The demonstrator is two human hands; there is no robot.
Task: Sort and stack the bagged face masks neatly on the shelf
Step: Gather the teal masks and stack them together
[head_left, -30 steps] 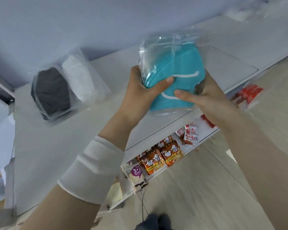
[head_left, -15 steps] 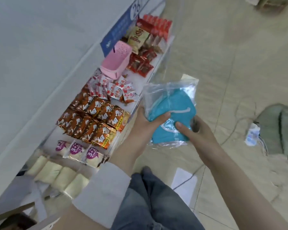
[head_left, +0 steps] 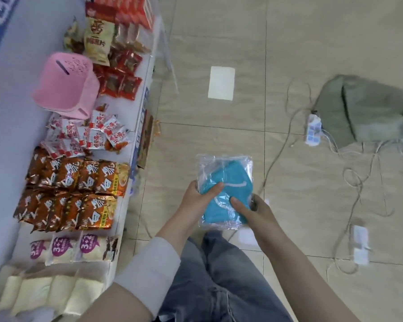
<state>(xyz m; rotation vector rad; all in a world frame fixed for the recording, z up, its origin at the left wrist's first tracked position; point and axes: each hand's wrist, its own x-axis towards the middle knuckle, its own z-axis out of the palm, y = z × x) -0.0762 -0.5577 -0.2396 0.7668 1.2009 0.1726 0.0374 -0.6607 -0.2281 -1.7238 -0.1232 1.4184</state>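
A clear plastic bag of teal face masks [head_left: 228,182] is held low in front of me, over the tiled floor and my jeans. My left hand [head_left: 199,197] grips its left edge, thumb lying across the top of the bag. My right hand [head_left: 254,209] grips the bag's lower right corner, thumb pressed on the teal masks. The shelf [head_left: 14,108] lies to my left with its snack row. The top shelf surface and the other mask bags are out of view.
The shelf on the left holds orange noodle packs [head_left: 79,194], small red and white snack packets [head_left: 91,133], a pink plastic box [head_left: 66,86] and cream packets [head_left: 44,296]. On the floor lie a green bag [head_left: 363,110], power strips [head_left: 313,132] and loose cables [head_left: 358,182].
The mask bag came down from above the top shelf to waist height over the floor, both hands still holding it. My view swung down from the top shelf to the snack row and floor.
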